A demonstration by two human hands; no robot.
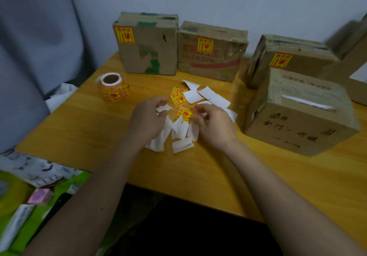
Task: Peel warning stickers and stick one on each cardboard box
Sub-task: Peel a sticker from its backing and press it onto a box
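A yellow warning sticker [184, 114] is held just above the desk [83, 128], pinched at its edge by the fingertips of the right hand [213, 123]. The left hand [148, 117] is closed on a curl of white backing paper [163, 108], just left of the sticker. Whether the sticker is fully free of its backing cannot be told.

More loose stickers [178, 97] lie just beyond the hands, among scraps of white backing [208, 97] that spread under and to the right of the right hand. The roll of stickers [114, 89] stands beyond and to the left of the left hand.

Three boxes beyond the hands already carry a sticker: the left box [151, 43], the middle box [212, 51] and the far right box [288, 53]. The near box [297, 113], just right of the right hand, shows no sticker on its visible faces and is judged to be the next target.

The sticker is likely very light, thin and limp, so it can fold and stick to itself or to the fingers. It is best held by one corner or edge, with the glue side kept clear. The backing looks slick and curly and is best held at a free edge. The boxes look stiff but worn, so a flat, untaped patch should be chosen and pressed firmly.
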